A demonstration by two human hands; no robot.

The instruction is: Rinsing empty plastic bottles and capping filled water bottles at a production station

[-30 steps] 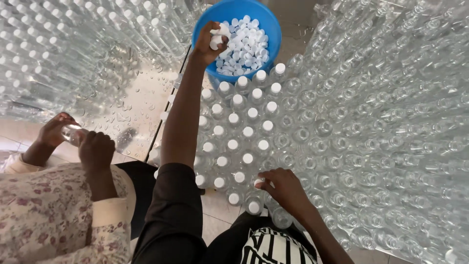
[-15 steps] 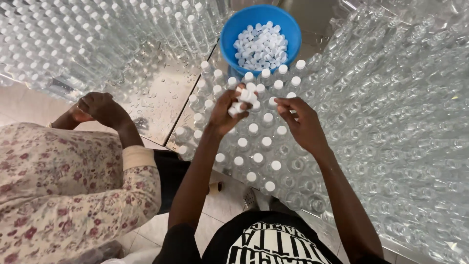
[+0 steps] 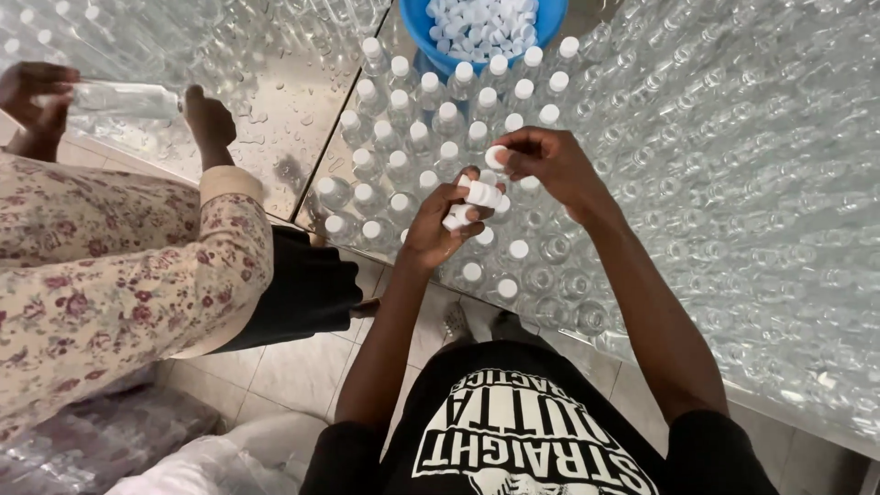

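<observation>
Left hand (image 3: pixel 445 225) fisted round white caps (image 3: pixel 478 195), count hidden; right hand (image 3: pixel 550 163) pinching one cap (image 3: pixel 496 157).

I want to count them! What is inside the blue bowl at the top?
The blue bowl is full of loose white bottle caps, piled together. The caps hide its bottom, and the picture's top edge cuts off its far side, so a full count is impossible.

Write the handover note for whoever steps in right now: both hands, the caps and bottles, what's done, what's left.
Left hand: holds several white caps.
Right hand: pinches one cap over the bottles.
Blue bowl of spare caps sits at the far edge of the metal table.
Done: the capped bottles between the hands and the bowl.
Left: the open bottles to the right.
A co-worker's hand at the left handles a bottle.
</observation>
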